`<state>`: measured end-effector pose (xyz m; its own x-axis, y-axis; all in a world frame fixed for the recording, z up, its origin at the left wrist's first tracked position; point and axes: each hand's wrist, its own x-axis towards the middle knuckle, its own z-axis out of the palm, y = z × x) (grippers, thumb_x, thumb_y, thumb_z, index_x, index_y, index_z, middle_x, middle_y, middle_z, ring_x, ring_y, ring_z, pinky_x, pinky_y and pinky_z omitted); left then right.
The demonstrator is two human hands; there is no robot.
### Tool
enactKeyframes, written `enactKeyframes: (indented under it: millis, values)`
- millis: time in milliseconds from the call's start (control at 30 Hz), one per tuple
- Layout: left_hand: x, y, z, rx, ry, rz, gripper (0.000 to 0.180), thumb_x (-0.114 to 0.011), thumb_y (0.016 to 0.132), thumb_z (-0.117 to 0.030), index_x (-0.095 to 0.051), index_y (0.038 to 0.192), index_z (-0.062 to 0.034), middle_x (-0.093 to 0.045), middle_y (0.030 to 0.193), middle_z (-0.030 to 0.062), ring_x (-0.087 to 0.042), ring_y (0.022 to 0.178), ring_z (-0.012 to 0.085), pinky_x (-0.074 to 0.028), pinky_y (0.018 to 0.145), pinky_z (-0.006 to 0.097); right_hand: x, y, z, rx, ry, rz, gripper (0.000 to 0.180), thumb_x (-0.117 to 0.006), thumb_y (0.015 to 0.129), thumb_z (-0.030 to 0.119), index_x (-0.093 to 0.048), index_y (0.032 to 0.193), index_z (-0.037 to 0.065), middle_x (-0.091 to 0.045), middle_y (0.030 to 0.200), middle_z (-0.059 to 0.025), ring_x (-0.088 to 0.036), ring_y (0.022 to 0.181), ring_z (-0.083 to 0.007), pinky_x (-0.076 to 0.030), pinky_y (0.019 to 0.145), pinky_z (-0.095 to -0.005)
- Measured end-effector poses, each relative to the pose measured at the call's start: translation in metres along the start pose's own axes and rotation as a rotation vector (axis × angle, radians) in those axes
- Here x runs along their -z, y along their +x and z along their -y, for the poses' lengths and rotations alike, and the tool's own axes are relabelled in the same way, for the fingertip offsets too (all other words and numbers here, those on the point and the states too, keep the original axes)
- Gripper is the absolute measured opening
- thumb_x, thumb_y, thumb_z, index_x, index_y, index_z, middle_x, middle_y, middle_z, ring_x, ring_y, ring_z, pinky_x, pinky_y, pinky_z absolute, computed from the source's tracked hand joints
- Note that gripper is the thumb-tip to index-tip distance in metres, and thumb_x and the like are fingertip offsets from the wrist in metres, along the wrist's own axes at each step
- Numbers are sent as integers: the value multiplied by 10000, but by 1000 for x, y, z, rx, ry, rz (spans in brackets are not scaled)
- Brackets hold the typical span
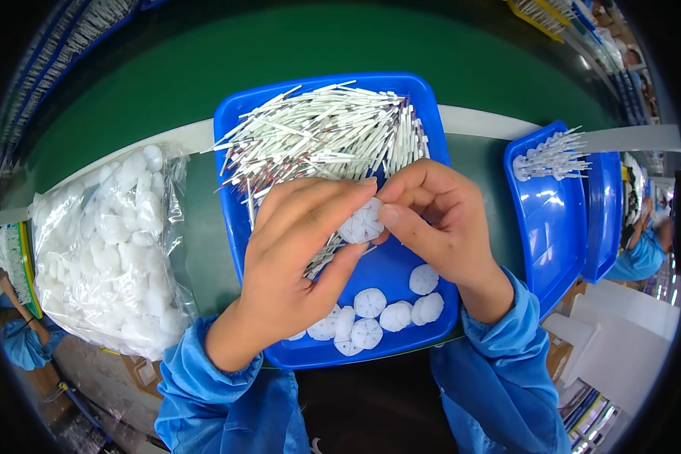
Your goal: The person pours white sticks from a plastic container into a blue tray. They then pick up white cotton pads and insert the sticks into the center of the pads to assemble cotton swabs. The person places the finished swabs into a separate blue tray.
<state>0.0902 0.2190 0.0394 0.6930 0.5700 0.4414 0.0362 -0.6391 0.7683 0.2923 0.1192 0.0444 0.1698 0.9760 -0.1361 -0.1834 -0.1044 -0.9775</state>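
Above the middle of a blue tray (pixel 418 82), my left hand (pixel 287 242) grips a white round plastic disc (pixel 362 222) with slots and small holes between its fingers and thumb. My right hand (pixel 439 219) is closed in a pinch right at the disc's right edge. Whatever its thumb and forefinger hold there is hidden. Behind both hands, a big heap of thin white sticks (pixel 333 132), some with dark red parts, fills the tray's far half. Several loose white discs (pixel 369 303) lie in its near half, below my wrists.
To the left lies a clear plastic bag (pixel 106 250) full of white discs. At the right, a second blue tray (pixel 548 234) holds discs with sticks standing in them (pixel 556 155). A green work surface (pixel 318 45) stretches behind. Other people in blue sleeves (pixel 639 253) show at both sides.
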Motion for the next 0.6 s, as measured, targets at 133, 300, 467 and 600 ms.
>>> enactKeyframes:
  millis: [133, 300, 467, 600]
  values:
    - [1, 1, -3, -3, 21, -5, 599, -824, 795, 26, -734, 1384, -34, -742, 1264, 134, -665, 1151, 351, -525, 1026, 440, 2, -2, 0, 93, -54, 27, 197, -788, 973, -5, -678, 1135, 16, -767, 925, -34, -743, 887, -84, -567, 798, -243]
    - [-1, -3, 1, -65, 53, 33, 586, -838, 788, -36, -728, 1363, -1, -746, 1305, 168, -656, 1186, 367, -495, 1065, 448, 4, -9, -2, 126, -30, 47, 216, -785, 971, -12, -677, 1156, 15, -767, 984, -46, -731, 907, -78, -557, 794, -243]
    - [0, -3, -3, -136, 305, -10, 706, -906, 752, -126, -699, 1422, -49, -599, 1538, 220, -570, 1360, 432, -433, 1149, 523, 13, -13, -3, 206, -179, 16, 217, -795, 976, 1, -689, 1165, 0, -773, 1001, -45, -712, 896, -79, -557, 803, -247]
    - [7, -10, -16, -25, 477, 178, 820, -927, 726, -169, -653, 1498, -126, -454, 1665, 235, -437, 1507, 475, -349, 1222, 598, 33, -42, 0, 372, -547, -62, 195, -847, 910, 34, -747, 1077, 37, -792, 1013, -86, -755, 901, -188, -574, 827, -318]
